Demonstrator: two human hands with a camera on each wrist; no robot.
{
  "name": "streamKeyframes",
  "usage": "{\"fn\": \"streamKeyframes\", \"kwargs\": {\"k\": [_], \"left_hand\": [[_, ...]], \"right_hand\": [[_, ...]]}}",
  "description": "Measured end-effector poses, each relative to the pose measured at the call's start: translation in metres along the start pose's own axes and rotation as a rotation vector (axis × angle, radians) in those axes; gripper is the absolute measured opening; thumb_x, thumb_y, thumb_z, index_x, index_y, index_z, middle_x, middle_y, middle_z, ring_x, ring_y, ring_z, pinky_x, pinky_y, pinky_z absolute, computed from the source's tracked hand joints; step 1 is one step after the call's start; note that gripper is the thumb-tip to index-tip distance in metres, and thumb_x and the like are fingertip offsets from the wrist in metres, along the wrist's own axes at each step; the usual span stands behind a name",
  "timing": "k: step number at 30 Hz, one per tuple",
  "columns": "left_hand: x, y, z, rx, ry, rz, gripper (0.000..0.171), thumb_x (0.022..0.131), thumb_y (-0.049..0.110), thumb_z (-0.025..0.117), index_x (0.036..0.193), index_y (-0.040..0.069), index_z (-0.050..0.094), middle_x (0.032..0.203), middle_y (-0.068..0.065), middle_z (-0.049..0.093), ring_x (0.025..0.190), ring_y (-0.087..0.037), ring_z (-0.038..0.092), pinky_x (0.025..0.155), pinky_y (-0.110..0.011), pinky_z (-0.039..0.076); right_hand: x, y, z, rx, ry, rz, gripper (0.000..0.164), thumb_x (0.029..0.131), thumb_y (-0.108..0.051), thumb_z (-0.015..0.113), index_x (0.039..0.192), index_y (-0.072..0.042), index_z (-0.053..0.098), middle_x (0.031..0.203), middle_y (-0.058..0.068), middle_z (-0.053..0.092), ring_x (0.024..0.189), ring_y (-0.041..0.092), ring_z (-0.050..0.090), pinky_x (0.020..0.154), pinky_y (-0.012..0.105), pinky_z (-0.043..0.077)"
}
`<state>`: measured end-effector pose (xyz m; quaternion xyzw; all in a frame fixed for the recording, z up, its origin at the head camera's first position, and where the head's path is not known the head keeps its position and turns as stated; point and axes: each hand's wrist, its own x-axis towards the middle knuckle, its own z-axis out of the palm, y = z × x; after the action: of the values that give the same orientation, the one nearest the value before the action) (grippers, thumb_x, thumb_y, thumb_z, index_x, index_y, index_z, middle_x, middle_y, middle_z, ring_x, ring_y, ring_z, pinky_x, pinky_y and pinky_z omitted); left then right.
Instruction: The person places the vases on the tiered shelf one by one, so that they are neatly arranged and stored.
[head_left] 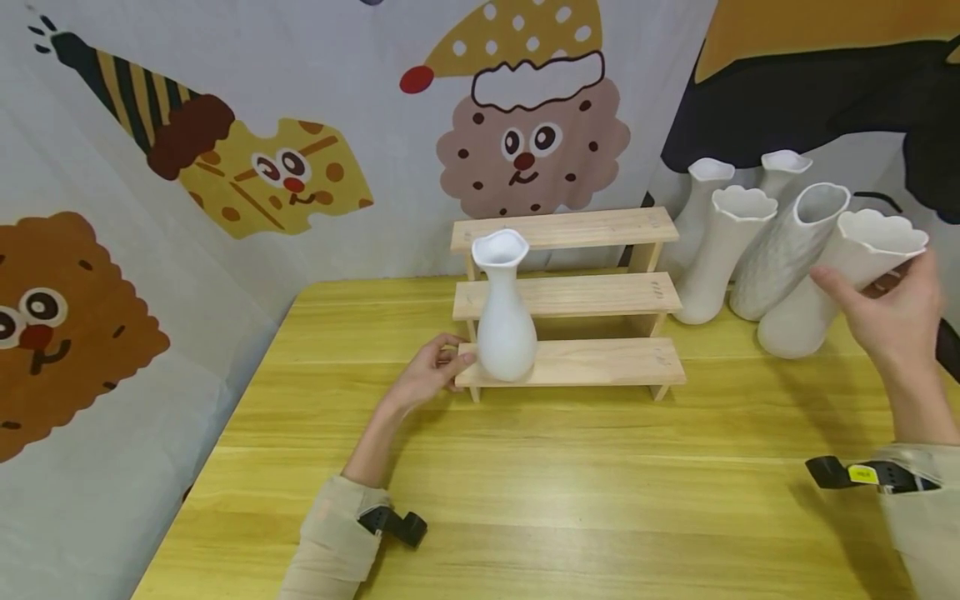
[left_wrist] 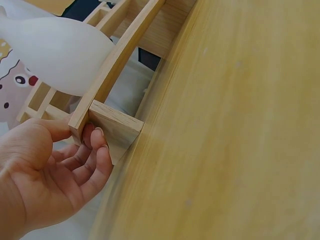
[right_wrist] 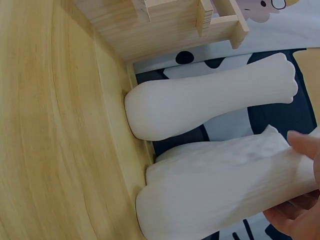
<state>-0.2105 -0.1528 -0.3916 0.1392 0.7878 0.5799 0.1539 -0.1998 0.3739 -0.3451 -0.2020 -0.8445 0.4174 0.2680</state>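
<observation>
A three-tier wooden stand point(head_left: 600, 364) bears a white vase point(head_left: 507, 329) with a wavy rim near the left end of its lowest step. My left hand point(head_left: 424, 375) pinches that step's left end; in the left wrist view the thumb is at the board's edge and the curled fingers point(left_wrist: 96, 170) are beneath it. At the right, my right hand point(head_left: 903, 312) grips a scalloped-rim white vase point(head_left: 806, 308) around its upper part, thumb on the near side. That vase leans to the right, its base close over the table, next to a textured vase point(head_left: 780, 250).
Left of the gripped vase, another scalloped vase point(head_left: 708, 275) stands beside the stand. Behind are two narrow-necked white vases, one at the left point(head_left: 705, 196) and one at the right point(head_left: 782, 171). The yellow wooden table point(head_left: 525, 492) meets a cartoon-printed cloth point(head_left: 390, 225) at the back.
</observation>
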Motion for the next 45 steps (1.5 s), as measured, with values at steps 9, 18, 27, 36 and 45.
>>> {"fn": "streamKeyframes", "kwargs": {"k": [9,18,27,36,45], "left_hand": [[-0.001,0.002,0.0,-0.001,0.002,-0.007,0.039,0.104,0.01,0.058,0.135,-0.011,0.043,0.09,-0.011,0.061,0.066,-0.019,0.049,0.085,-0.061,0.056],[0.003,-0.005,0.0,0.005,0.009,-0.012,0.039,0.104,0.009,0.058,0.135,-0.011,0.044,0.09,-0.011,0.061,0.067,-0.019,0.049,0.084,-0.062,0.055],[0.016,-0.032,-0.003,0.002,0.016,-0.017,0.044,0.105,0.019,0.059,0.139,-0.005,0.043,0.102,-0.016,0.065,0.066,-0.018,0.052,0.081,-0.054,0.059],[0.013,-0.027,-0.003,0.007,0.02,-0.007,0.044,0.104,0.021,0.061,0.136,-0.005,0.045,0.104,-0.018,0.066,0.065,-0.016,0.052,0.076,-0.044,0.061],[0.014,-0.029,-0.003,0.01,0.024,-0.007,0.045,0.104,0.022,0.061,0.137,-0.004,0.045,0.1,-0.015,0.065,0.065,-0.017,0.05,0.076,-0.046,0.061]], "right_hand": [[-0.001,0.006,0.002,0.043,0.05,-0.038,0.066,0.091,-0.029,0.074,0.149,-0.031,0.043,0.13,-0.019,0.048,0.115,-0.002,0.049,0.107,0.02,0.041],[-0.004,0.007,0.003,0.037,0.08,-0.053,0.067,0.091,-0.028,0.075,0.15,-0.031,0.043,0.141,-0.01,0.05,0.121,0.001,0.05,0.108,0.02,0.04],[-0.008,-0.001,0.001,0.007,0.051,-0.004,0.067,0.094,-0.033,0.072,0.151,-0.038,0.04,0.152,-0.006,0.045,0.128,0.004,0.046,0.114,0.026,0.035],[-0.017,-0.028,-0.01,0.103,0.028,0.044,0.069,0.096,-0.025,0.069,0.153,-0.04,0.034,0.153,-0.008,0.041,0.134,0.006,0.041,0.118,0.027,0.028],[-0.027,-0.047,-0.016,0.166,0.049,-0.035,0.068,0.094,-0.017,0.072,0.151,-0.036,0.04,0.149,-0.005,0.048,0.128,0.006,0.047,0.117,0.027,0.031]]}}
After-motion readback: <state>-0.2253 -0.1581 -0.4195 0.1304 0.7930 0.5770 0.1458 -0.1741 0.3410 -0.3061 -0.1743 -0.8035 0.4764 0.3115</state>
